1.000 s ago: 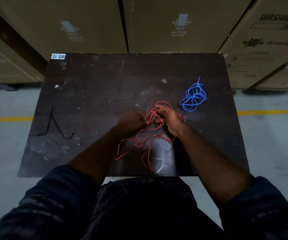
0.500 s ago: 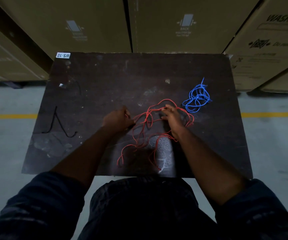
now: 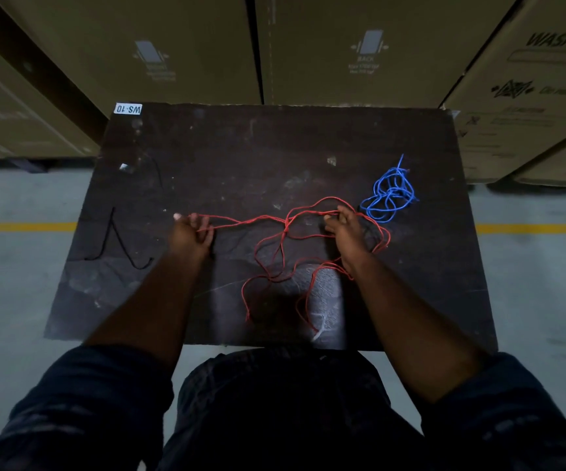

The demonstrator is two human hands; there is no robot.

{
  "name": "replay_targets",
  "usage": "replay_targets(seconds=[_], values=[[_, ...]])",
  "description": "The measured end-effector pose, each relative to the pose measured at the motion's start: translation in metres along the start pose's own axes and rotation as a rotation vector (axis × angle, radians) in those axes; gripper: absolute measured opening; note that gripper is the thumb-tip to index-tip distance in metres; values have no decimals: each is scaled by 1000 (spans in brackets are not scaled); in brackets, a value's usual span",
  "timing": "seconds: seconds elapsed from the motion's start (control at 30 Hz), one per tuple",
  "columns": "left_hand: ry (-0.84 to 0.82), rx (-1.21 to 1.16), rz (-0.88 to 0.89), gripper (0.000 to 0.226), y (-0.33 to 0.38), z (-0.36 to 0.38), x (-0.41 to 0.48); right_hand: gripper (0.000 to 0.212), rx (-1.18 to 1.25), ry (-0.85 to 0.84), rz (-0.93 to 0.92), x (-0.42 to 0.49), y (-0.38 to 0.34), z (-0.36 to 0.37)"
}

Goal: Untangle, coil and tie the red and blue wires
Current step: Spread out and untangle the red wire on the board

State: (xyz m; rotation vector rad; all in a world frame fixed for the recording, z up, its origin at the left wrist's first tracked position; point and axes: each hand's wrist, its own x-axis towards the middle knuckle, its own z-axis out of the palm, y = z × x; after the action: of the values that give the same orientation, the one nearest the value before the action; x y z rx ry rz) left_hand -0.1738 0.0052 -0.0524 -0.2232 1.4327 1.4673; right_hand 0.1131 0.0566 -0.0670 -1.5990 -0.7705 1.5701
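Head view: a dark table (image 3: 240, 158) is seen from above, with both forearms reaching over it.
Left hand (image 3: 189, 234): clenched on strands of the red wire (image 3: 285, 232); the strands are pinched at its fingers (image 3: 203, 226) and run rightward from them.
Right hand (image 3: 346, 232): closed on other strands of the red wire; its fingers (image 3: 330, 219) are curled around the wire, and a loop is seen arching just beyond them.
Red wire: stretched between the two hands; a knot-like crossing is seen roughly midway between the two sets of fingers, nearer the right ones. Loose loops and two free ends are seen hanging toward the near edge of the table, below and between the hands. Further loops lie just right of the right hand.
Blue wire (image 3: 390, 195): left as a tangled bundle on the table, just beyond and to the right of the right fingers, not held by either hand; whether it touches the red loops cannot be told.
Black cord (image 3: 118, 243): lying on the table, well to the left of the left fingers, apart from both wires.
Label (image 3: 127, 109): stuck at the far left corner of the table, marked WS-10.
Boxes (image 3: 359, 45): stacked beyond the far edge of the table.
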Motion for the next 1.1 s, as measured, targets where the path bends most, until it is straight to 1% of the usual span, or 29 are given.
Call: replay_targets(seconds=[0.07, 0.1, 0.13, 0.2, 0.27, 0.33, 0.4, 0.43, 0.5, 0.53, 0.6, 0.63, 0.67, 0.73, 0.8, 0.87, 0.9, 0.93, 1.0, 1.03, 1.1], values=[[35, -359, -3, 34, 7, -6, -1, 50, -10, -5, -1, 1, 1, -2], [59, -434, 24, 33, 11, -11, 2, 50, -21, -5, 2, 1, 1, -2], [69, -411, 49, 33, 13, -16, 6, 50, -26, -5, -1, 3, 2, -3], [3, -233, 60, 29, 12, -23, 14, 48, -41, 0, -7, 4, 2, -4], [-118, -30, 44, 29, 3, -21, 14, 47, -49, 5, -9, 3, 1, -3], [-223, 113, 30, 30, -9, -12, 4, 48, -86, -11, -3, 1, -2, -2], [-279, 197, 28, 31, -21, 0, -10, 53, -216, -17, -38, 1, -2, -1], [-304, 221, 26, 32, -26, 5, -16, 55, -318, -29, -75, 1, -3, -3], [-342, 303, 40, 39, -32, 14, -26, 44, -488, -63, -150, 7, -1, -5], [-359, 371, 63, 36, -34, 19, -31, 38, -549, -70, -182, 3, -7, -2], [-395, 509, 156, 18, -39, 28, -41, 28, -698, -33, -265, -8, -24, 4], [-395, 572, 212, 11, -40, 32, -45, 26, -763, -3, -306, -15, -32, 7], [-396, 627, 265, 9, -41, 36, -46, 26, -814, 29, -350, -17, -37, 10], [-427, 700, 344, 13, -43, 41, -45, 32, -887, 62, -476, -24, -45, 15], [-479, 798, 405, 20, -42, 44, -44, 43, -941, 62, -638, -29, -52, 20], [-531, 879, 465, 20, -39, 47, -46, 56, -971, 33, -720, -28, -57, 24], [-552, 903, 496, 21, -37, 49, -48, 57, -965, -8, -712, -27, -58, 26], [-561, 921, 528, 22, -35, 51, -50, 50, -912, -60, -685, -24, -59, 28], [-550, 924, 586, 24, -32, 53, -52, 18, -676, -198, -499, -26, -63, 34], [-525, 915, 610, 24, -29, 53, -52, 7, -523, -279, -377, -29, -66, 35], [-448, 884, 659, 23, -22, 52, -52, 12, -217, -407, -164, -35, -72, 33]])
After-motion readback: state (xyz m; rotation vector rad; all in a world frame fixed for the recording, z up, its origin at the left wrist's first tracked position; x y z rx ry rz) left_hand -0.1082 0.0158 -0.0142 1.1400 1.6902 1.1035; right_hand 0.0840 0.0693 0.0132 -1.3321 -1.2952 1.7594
